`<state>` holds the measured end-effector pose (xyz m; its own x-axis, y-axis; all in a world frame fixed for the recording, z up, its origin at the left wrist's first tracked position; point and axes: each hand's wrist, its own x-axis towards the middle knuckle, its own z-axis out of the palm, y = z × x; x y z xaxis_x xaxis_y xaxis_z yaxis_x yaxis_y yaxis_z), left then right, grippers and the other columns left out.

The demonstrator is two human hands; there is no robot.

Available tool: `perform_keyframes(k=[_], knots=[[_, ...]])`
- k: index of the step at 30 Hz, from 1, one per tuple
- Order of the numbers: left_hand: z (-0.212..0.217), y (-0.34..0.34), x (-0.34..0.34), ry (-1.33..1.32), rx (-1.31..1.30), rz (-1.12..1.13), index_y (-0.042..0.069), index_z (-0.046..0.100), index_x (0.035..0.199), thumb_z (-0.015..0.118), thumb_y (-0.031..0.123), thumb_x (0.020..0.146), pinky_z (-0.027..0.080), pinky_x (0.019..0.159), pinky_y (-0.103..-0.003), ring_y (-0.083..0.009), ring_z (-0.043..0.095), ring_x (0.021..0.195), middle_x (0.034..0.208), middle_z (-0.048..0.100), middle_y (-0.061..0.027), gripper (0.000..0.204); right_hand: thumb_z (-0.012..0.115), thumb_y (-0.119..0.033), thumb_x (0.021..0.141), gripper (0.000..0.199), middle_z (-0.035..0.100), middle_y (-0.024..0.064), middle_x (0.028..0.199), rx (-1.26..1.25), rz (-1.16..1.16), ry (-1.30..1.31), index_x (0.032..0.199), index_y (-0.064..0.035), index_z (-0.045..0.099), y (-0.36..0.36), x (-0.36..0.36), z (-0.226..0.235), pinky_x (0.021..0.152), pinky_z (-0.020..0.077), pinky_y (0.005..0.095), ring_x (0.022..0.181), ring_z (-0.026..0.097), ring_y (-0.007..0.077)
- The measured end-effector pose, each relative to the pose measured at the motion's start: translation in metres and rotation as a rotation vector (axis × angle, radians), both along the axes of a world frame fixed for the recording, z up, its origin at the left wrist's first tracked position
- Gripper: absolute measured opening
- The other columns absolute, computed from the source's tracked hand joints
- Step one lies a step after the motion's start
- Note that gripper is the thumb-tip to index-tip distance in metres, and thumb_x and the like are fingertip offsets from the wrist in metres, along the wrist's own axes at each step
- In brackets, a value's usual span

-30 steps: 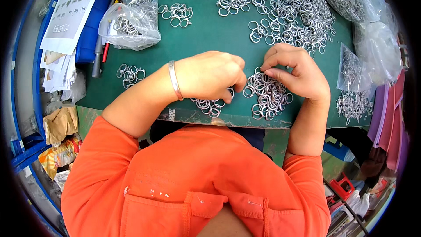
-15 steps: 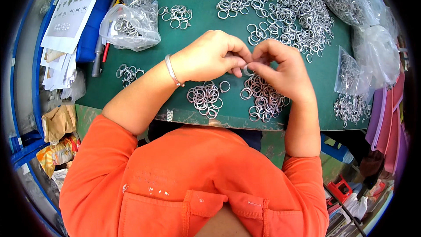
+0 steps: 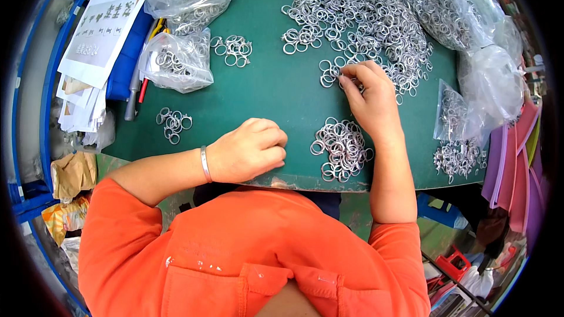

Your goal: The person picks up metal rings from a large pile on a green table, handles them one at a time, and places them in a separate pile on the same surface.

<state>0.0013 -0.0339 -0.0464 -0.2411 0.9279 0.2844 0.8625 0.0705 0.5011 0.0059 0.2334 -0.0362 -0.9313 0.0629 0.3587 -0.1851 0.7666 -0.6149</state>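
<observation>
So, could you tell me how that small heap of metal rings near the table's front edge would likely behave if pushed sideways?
The small heap of rings would probably spread rather than slide as one, since the rings lie loose and overlapping. Being thin, shiny metal, they likely feel slippery. Lying flat on the green mat, few should roll.

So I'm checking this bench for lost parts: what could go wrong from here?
The small ring pile lies close to the mat's front edge, right beside the right forearm, so a sweep of that arm could knock rings off. The right hand is picking at the rim of the big heap, where linked rings may drag along. The left hand is closed, so what it holds cannot be seen.
</observation>
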Motion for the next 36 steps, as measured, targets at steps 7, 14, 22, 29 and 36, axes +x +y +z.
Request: perform_keyframes(k=[7, 14, 22, 29, 36], knots=[[0.018, 0.021, -0.022, -0.092, 0.13, 0.24, 0.007, 0.058, 0.088, 0.076, 0.008, 0.073, 0.044, 0.082, -0.04, -0.0305, 0.055, 0.092, 0.099, 0.056, -0.0096, 0.023, 0.073, -0.007, 0.075, 0.009, 0.064, 0.0119, 0.091, 0.114, -0.005, 0.076, 0.081, -0.0011, 0.068, -0.001, -0.009, -0.01, 0.076, 0.0482, 0.0401, 0.088, 0.059, 0.0318], [0.007, 0.098, -0.078, 0.013, 0.27, 0.339, 0.003, 0.057, 0.1, 0.072, 0.001, 0.072, 0.047, 0.085, -0.042, -0.0349, 0.057, 0.095, 0.098, 0.058, -0.0135, 0.032, 0.072, -0.006, 0.075, 0.009, 0.065, 0.0112, 0.084, 0.117, 0.075, 0.154, 0.081, -0.0034, 0.064, 0.002, -0.011, -0.013, 0.073, 0.0467, 0.042, 0.079, 0.059, 0.0315], [-0.004, 0.093, -0.078, -0.133, 0.227, 0.384, 0.002, 0.06, 0.099, 0.069, 0.0, 0.077, 0.052, 0.07, -0.037, -0.0292, 0.063, 0.079, 0.086, 0.06, -0.0126, 0.023, 0.068, 0.002, 0.077, 0.015, 0.063, 0.0091, 0.082, -0.285, -0.009, -0.039, 0.091, -0.0009, 0.066, -0.009, -0.007, -0.006, 0.063, 0.0511, 0.0287, 0.071, 0.063, 0.0188], [0.009, 0.086, -0.068, -0.423, 0.19, 0.448, 0.0, 0.065, 0.095, 0.068, 0.004, 0.084, 0.053, 0.066, -0.029, -0.0174, 0.066, 0.073, 0.082, 0.066, -0.0088, 0.013, 0.065, 0.004, 0.079, 0.015, 0.063, 0.0072, 0.087, -0.62, -0.016, -0.103, 0.092, -0.0015, 0.069, -0.008, -0.006, -0.015, 0.064, 0.0497, 0.0244, 0.071, 0.061, 0.0117], [0.0, 0.078, -0.075, -0.306, 0.133, 0.56, 0.001, 0.064, 0.097, 0.066, 0.004, 0.085, 0.052, 0.065, -0.027, -0.0147, 0.065, 0.073, 0.084, 0.066, -0.0076, 0.013, 0.061, 0.011, 0.078, 0.022, 0.064, 0.0079, 0.094, -0.628, 0.027, 0.117, 0.093, -0.0032, 0.066, -0.01, -0.003, -0.005, 0.067, 0.0519, 0.0238, 0.083, 0.063, 0.0142]])
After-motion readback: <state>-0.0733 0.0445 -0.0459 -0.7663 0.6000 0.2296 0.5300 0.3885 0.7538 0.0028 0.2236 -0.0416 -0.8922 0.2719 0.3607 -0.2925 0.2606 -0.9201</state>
